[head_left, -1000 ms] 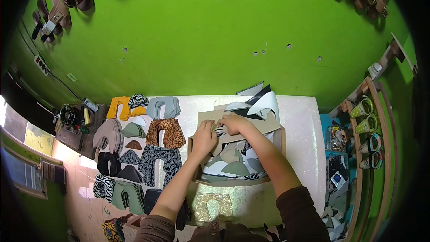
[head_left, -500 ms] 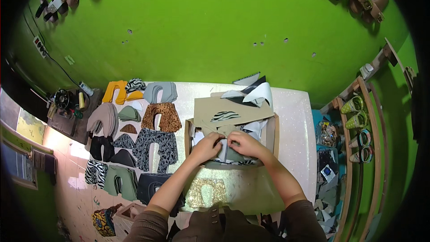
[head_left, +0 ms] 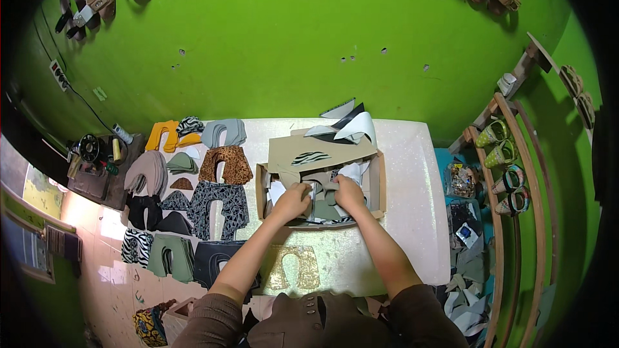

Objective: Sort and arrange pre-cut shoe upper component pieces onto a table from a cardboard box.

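Observation:
Both of my hands are inside an open cardboard box [head_left: 380, 188] filled with mixed material scraps. My left hand [head_left: 293, 202] is at the left of the box, fingers curled down among the scraps; what they pinch is hidden. My right hand [head_left: 349, 194] is closed on the edge of an olive-grey scrap [head_left: 326, 194]. White and dark scraps lie around both hands. Across the far side of the box rests a large beige sheet [head_left: 284, 149], with a small zebra-striped piece [head_left: 312, 157] on it.
Stacked U-shaped cut pieces, such as leopard-print [head_left: 224, 164] and orange [head_left: 161, 135], line the table's left side. A gold glitter piece [head_left: 309, 269] lies near the front edge. A sewing machine [head_left: 90, 148] stands at left; a wooden rack [head_left: 500, 219] with sandals stands at right.
My hands have moved apart and lowered into the box; the right one shifted rightward relative to it. The whole view has swung slightly to the right.

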Action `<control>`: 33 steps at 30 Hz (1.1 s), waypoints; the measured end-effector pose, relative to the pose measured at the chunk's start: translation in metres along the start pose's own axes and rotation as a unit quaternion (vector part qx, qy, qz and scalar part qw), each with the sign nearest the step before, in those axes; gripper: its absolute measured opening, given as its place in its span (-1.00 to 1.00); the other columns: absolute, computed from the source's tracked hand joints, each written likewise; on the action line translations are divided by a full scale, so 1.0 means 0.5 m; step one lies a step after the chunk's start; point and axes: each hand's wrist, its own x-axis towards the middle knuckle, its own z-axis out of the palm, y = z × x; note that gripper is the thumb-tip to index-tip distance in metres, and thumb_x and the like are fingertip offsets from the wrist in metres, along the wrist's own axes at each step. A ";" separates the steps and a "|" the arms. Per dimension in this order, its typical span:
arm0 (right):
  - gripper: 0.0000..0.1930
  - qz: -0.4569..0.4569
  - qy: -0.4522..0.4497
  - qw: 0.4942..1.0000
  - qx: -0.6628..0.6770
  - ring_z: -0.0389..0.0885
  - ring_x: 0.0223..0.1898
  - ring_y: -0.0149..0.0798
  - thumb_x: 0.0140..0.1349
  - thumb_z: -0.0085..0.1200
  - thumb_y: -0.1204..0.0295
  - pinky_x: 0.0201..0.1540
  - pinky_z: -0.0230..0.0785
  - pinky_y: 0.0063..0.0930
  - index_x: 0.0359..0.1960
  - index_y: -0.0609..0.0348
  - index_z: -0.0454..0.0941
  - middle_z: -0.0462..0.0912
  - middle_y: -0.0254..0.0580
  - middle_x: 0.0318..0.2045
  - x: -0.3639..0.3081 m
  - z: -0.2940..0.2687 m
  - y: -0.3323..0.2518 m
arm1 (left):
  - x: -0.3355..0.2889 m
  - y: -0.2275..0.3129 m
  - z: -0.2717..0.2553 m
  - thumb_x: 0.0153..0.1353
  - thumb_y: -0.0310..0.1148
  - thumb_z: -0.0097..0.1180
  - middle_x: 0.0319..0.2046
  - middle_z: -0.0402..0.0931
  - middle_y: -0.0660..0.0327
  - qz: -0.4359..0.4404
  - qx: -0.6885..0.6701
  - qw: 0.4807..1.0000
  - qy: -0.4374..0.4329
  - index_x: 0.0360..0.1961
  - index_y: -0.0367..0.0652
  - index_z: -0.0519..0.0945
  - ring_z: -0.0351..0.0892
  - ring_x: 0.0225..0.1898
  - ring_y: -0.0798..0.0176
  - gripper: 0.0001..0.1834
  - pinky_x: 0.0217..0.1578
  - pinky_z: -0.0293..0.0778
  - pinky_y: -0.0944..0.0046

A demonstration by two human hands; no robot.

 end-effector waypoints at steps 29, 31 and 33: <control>-0.81 -0.296 -0.071 0.952 -0.031 0.46 -0.22 -0.07 -0.14 -0.06 0.65 -0.22 0.34 -0.26 -0.43 0.15 0.44 0.42 -0.14 -0.33 0.014 -0.009 -0.071 | -0.061 -0.038 -0.019 0.08 -0.37 -0.01 -0.20 0.49 -0.06 -0.086 -0.050 0.990 0.101 -0.07 -0.30 0.44 0.54 -0.24 0.07 -0.62 -0.17 0.41 0.25; -0.79 -0.303 -0.075 0.946 0.088 0.44 -0.21 -0.05 -0.15 -0.11 0.71 -0.18 0.30 -0.36 -0.44 0.21 0.42 0.41 -0.09 -0.36 0.007 -0.045 -0.067 | -0.065 -0.031 -0.027 0.09 -0.36 0.01 -0.21 0.50 -0.02 -0.078 -0.082 0.989 0.094 -0.06 -0.30 0.44 0.54 -0.26 0.13 -0.62 -0.19 0.41 0.29; -0.77 -0.304 -0.052 0.942 0.134 0.44 -0.21 -0.05 -0.20 -0.13 0.75 -0.16 0.30 -0.36 -0.45 0.23 0.41 0.41 -0.09 -0.35 -0.007 -0.070 -0.074 | -0.067 -0.028 -0.031 0.10 -0.34 0.02 -0.21 0.51 0.01 -0.067 -0.113 0.987 0.091 -0.06 -0.30 0.44 0.53 -0.28 0.19 -0.62 -0.20 0.41 0.32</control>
